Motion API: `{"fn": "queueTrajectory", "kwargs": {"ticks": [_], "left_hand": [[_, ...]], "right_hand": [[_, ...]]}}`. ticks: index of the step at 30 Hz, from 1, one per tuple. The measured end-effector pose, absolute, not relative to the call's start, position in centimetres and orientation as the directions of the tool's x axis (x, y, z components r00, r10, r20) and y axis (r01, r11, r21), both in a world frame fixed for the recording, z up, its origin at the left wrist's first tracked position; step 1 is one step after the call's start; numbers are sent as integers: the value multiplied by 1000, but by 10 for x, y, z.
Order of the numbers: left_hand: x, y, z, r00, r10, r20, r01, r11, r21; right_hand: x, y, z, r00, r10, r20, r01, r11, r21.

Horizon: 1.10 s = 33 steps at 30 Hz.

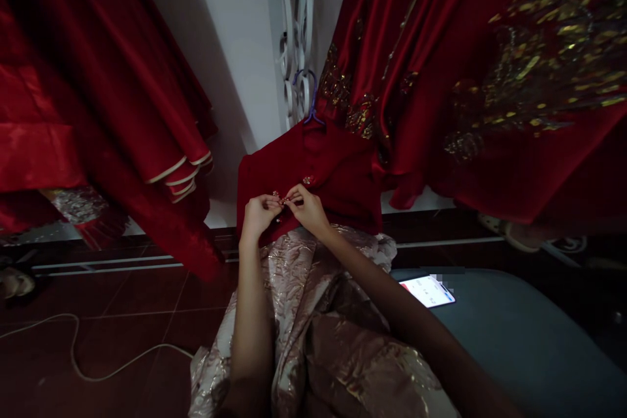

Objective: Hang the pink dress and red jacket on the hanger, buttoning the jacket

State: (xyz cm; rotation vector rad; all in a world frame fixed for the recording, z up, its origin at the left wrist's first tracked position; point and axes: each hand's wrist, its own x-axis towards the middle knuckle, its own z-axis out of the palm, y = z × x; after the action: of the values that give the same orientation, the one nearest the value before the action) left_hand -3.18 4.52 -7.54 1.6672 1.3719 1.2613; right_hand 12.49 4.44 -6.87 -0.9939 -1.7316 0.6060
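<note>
A dark red garment top (337,176) hangs on a blue hanger (309,104) in front of me, above a pale pink and gold brocade skirt (318,313). My left hand (260,212) and my right hand (304,208) meet at the garment's front. Both pinch a small gold fastening (283,199) between their fingertips. The fingers of both hands are closed around it.
Red satin dresses (112,91) hang at the left, and gold-embroidered red dresses (490,78) at the right. A lit phone (427,290) lies on a grey-blue seat (529,339). A white cable (78,353) trails over the dark tiled floor.
</note>
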Motion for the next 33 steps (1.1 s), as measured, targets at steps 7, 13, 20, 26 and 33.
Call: {"fn": "queueTrajectory", "kwargs": {"ticks": [7, 13, 20, 26, 33], "left_hand": [[-32, 38, -65, 19, 945, 326, 507, -290, 812], [-31, 44, -72, 31, 950, 310, 414, -295, 861], [-29, 52, -83, 8, 964, 267, 211, -263, 942], [-29, 53, -83, -29, 972, 232, 208, -221, 953], [-26, 45, -75, -45, 974, 222, 235, -205, 950]], "right_hand": [[129, 44, -70, -170, 830, 531, 361, 554, -751], [129, 44, -69, -184, 831, 525, 351, 555, -754], [128, 42, -68, -151, 838, 524, 287, 544, -788], [127, 41, -69, -154, 840, 520, 312, 541, -781], [129, 38, -68, -148, 837, 527, 330, 545, -771]]}}
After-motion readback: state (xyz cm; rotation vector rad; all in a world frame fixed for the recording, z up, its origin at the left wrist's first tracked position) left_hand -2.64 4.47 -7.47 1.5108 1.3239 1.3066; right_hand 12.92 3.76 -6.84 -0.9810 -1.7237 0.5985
